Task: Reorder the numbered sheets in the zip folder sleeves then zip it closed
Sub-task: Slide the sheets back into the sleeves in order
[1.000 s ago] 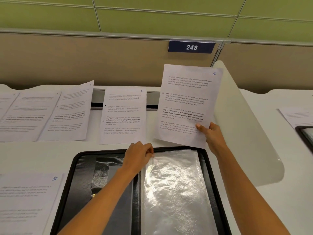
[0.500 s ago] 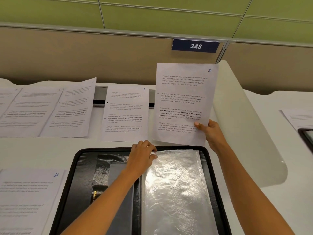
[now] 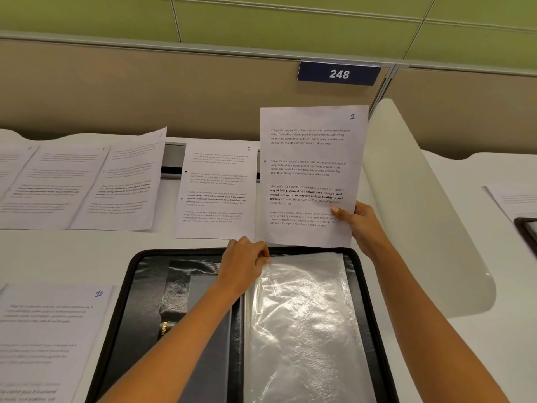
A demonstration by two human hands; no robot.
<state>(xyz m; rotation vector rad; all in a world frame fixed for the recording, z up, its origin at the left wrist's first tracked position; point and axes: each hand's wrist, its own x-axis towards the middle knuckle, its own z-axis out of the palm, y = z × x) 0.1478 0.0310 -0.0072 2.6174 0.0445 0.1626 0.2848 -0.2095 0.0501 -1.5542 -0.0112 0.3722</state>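
A black zip folder (image 3: 136,286) lies open on the white desk, with a stack of clear plastic sleeves (image 3: 305,330) on its right half. My left hand (image 3: 244,264) pinches the top left corner of the top sleeve. My right hand (image 3: 360,225) holds sheet 1 (image 3: 308,175) upright by its lower right edge, just above the folder's far edge. Sheet 2 (image 3: 216,190) lies flat on the desk behind the folder. Sheet 10 (image 3: 49,338) lies at the near left.
Several more numbered sheets (image 3: 81,181) overlap at the far left of the desk. A curved white divider (image 3: 421,213) rises at the right, with another sheet (image 3: 514,199) and a dark folder corner (image 3: 527,231) beyond it. A beige partition with a "248" plate (image 3: 338,73) stands behind.
Sheet 1 has straightened and come down and left toward the folder's far edge in my right hand. My left hand stays at the sleeve's top corner.
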